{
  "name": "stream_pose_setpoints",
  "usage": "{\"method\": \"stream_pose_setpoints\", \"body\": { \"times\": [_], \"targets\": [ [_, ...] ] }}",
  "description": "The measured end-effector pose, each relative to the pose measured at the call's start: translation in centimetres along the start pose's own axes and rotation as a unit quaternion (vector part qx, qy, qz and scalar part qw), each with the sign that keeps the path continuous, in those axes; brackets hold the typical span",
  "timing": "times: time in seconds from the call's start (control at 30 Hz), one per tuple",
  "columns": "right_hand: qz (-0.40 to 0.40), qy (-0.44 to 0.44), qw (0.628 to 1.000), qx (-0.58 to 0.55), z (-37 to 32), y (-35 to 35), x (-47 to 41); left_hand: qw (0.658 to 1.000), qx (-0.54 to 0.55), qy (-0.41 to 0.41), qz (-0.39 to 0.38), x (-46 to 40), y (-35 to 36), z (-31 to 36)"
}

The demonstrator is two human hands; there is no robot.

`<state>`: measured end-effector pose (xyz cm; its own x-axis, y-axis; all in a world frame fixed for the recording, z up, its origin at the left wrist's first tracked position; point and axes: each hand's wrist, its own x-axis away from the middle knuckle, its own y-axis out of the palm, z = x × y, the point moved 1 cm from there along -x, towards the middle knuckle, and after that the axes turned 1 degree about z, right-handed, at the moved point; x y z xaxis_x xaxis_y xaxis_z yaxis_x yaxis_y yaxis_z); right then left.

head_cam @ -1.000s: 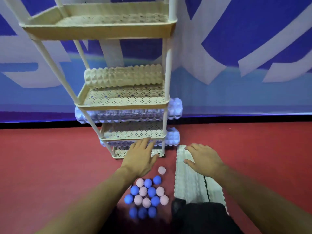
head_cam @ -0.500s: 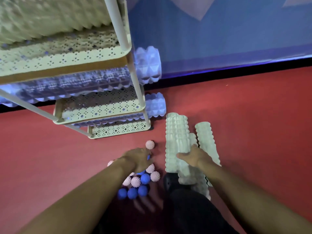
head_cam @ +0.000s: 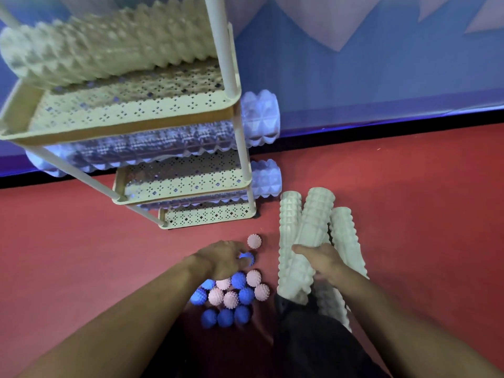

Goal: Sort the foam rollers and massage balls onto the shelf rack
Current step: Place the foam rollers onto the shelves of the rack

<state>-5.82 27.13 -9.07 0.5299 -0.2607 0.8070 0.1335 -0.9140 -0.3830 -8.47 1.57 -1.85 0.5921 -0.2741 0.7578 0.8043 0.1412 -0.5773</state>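
Right hand [head_cam: 326, 261] wraps the white roller [head_cam: 313, 227], long axis running near-to-far, far end raised | left hand [head_cam: 222, 259] palm-down, fingers curled round a blue ball [head_cam: 247, 259].

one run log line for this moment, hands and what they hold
left hand: grips blue ball | right hand: grips white roller, far end tilted up | shelf rack: three rollers on it | phase: pickup
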Motion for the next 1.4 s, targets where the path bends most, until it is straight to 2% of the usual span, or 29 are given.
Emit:
{"method": "stream_pose_setpoints", "body": {
  "times": [0.17,0.4,0.57,0.73,0.83,0.87,0.93,0.97,1.0,1.1,1.17,1.23,1.27,1.33,1.4],
  "targets": [
    [-0.086,-0.063,0.984,-0.142,-3.9,-1.9,7.6,0.997,0.035,0.026,0.066,6.2,-4.1,2.7],
    [-0.145,-0.177,0.955,-0.190,-10.1,-4.6,20.0,0.977,0.044,0.090,0.186,18.4,-10.3,7.1],
    [-0.174,-0.215,0.923,-0.268,-13.0,-4.8,28.5,0.961,0.031,0.101,0.256,26.5,-12.2,8.6],
    [-0.243,-0.243,0.880,-0.328,-14.2,-3.4,35.0,0.942,0.056,0.106,0.314,31.5,-12.3,8.4],
    [-0.272,-0.266,0.865,-0.328,-14.4,-2.5,38.2,0.928,0.043,0.084,0.360,34.0,-11.9,8.5],
    [-0.276,-0.279,0.870,-0.299,-14.3,-2.4,38.9,0.922,0.016,0.070,0.379,34.7,-11.8,8.3],
    [-0.247,-0.326,0.900,-0.149,-14.1,-2.7,39.9,0.908,-0.029,0.056,0.415,35.8,-11.8,7.5],
    [-0.199,-0.361,0.909,-0.050,-14.2,-3.1,40.2,0.901,-0.042,0.052,0.428,36.3,-11.9,6.9],
    [-0.131,-0.406,0.904,0.034,-14.5,-3.6,40.3,0.896,-0.055,0.046,0.439,36.8,-12.0,6.0],
    [0.101,-0.526,0.834,0.132,-15.8,-5.7,40.8,0.881,-0.128,0.015,0.456,37.9,-12.4,3.0],
    [0.190,-0.593,0.758,0.195,-16.9,-6.6,41.7,0.865,-0.197,0.007,0.462,38.6,-12.6,1.3],
    [0.211,-0.643,0.663,0.320,-18.3,-6.7,42.0,0.845,-0.250,0.019,0.473,39.2,-12.9,0.0],
    [0.195,-0.650,0.631,0.377,-19.0,-6.4,42.1,0.833,-0.267,0.034,0.483,39.3,-13.1,-0.6],
    [0.159,-0.638,0.599,0.457,-20.2,-5.5,41.9,0.807,-0.294,0.070,0.507,39.4,-13.6,-1.5],
    [0.143,-0.623,0.591,0.492,-21.1,-4.6,41.2,0.777,-0.324,0.099,0.531,39.2,-14.1,-2.3]
  ]
}}
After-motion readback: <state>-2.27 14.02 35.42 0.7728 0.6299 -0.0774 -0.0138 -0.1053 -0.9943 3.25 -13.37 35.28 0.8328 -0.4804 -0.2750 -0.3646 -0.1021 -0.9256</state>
